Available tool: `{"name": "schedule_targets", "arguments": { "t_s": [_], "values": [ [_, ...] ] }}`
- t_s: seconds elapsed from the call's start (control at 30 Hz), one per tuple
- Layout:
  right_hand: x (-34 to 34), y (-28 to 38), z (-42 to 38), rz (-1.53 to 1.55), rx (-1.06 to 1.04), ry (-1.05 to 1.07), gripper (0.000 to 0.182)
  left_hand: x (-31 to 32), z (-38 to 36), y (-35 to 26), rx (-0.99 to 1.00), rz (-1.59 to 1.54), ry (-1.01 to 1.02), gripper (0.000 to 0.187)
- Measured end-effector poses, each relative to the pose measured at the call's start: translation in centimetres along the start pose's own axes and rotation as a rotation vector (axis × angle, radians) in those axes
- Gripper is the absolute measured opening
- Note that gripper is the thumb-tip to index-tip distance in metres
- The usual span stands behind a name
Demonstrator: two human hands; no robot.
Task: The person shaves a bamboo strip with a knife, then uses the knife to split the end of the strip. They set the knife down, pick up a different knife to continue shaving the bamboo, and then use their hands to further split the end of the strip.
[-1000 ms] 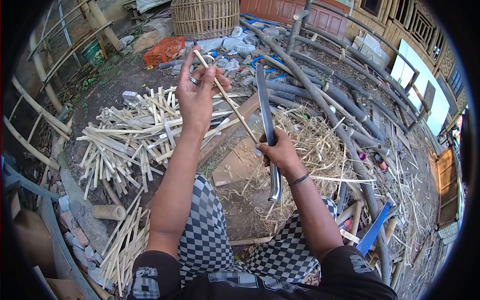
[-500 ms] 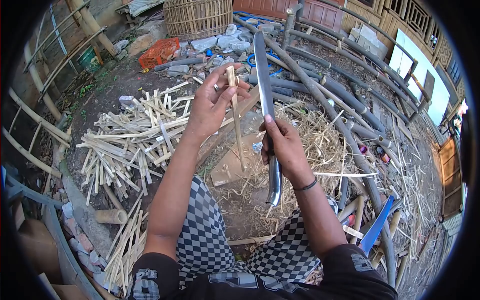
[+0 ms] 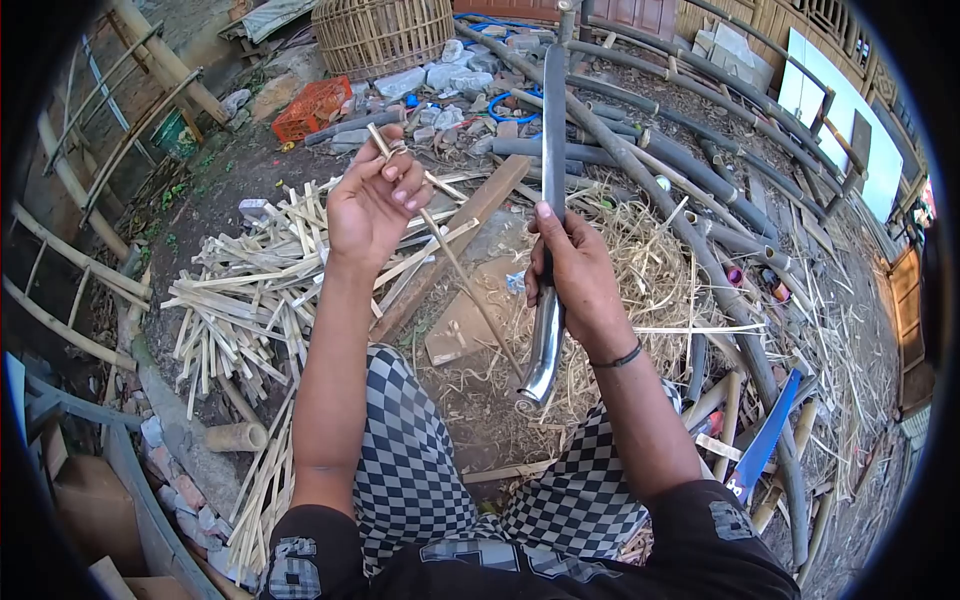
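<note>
My left hand (image 3: 368, 205) holds a thin bamboo stick (image 3: 455, 262) near its upper end, between the fingers. The stick slants down to the right, its lower end close to the knife's handle end. My right hand (image 3: 575, 265) is wrapped round the handle of a long knife (image 3: 554, 130), whose blade points up and away. Below the hands lie a wooden beam (image 3: 455, 240) and a flat brown board (image 3: 462, 325). Many split bamboo sticks (image 3: 250, 300) are heaped to the left, and thin shavings (image 3: 650, 265) are piled to the right.
Bamboo poles (image 3: 690, 225) run across the right side. A blue saw (image 3: 768, 440) lies at the lower right. An orange crate (image 3: 312, 108), stones (image 3: 402, 84) and a woven bamboo basket (image 3: 385, 38) stand at the back. A cut bamboo tube (image 3: 237, 437) is at the left.
My left hand has moved left and opened out somewhat, and the stick is now more slanted. The knife has shifted slightly right and stands more upright.
</note>
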State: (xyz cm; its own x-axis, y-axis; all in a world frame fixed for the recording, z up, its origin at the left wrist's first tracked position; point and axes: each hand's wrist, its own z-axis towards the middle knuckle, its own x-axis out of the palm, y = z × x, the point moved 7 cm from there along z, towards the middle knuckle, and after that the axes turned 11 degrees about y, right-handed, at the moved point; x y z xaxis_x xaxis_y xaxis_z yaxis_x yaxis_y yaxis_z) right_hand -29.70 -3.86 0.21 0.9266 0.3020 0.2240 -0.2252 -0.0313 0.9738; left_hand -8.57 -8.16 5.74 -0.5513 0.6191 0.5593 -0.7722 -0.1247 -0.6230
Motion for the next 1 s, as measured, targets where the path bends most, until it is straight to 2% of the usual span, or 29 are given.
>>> {"name": "schedule_targets", "arguments": {
  "t_s": [0.27, 1.0],
  "values": [
    [0.8, 0.4, -0.3, -0.047, -0.01, 0.033, 0.039, -0.6, 0.0, -0.2, 0.003, -0.158, -0.002, 0.032],
    [1.0, 0.2, -0.4, -0.114, 0.022, 0.046, 0.039, -1.9, 0.1, -0.1, 0.013, -0.252, -0.006, 0.025]
  ]
}}
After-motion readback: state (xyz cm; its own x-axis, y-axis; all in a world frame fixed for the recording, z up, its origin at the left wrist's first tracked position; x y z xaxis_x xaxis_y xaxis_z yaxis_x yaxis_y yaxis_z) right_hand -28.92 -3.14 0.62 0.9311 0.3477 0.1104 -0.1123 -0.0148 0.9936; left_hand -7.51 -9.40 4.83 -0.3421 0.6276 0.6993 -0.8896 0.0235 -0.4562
